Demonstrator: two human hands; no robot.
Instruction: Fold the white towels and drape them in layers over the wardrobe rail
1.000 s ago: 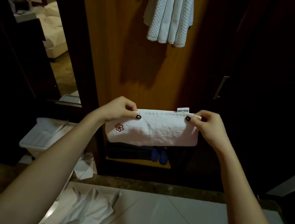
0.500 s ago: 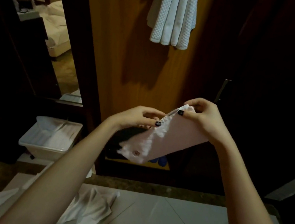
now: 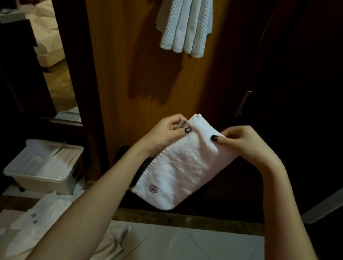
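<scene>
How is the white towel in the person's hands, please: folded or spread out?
Folded: the towel hangs as a narrow strip, layered edges showing at its top, pinched by the left hand and right hand.

At frame centre, the white towel (image 3: 185, 166) carries a small pink flower emblem (image 3: 153, 189). Top centre, white waffle-textured hanging towels (image 3: 184, 18) contrast with amber-brown wood panel (image 3: 115, 52).

Held towel (image 3: 180, 165) from wide strip to narrower slanted fold, left hand (image 3: 165, 134) nearer right hand (image 3: 246, 143)

A translucent plastic bin (image 3: 41, 167) (at left) stands near crumpled white wrappers (image 3: 51, 207) on the tiled floor (image 3: 190, 257).
</scene>
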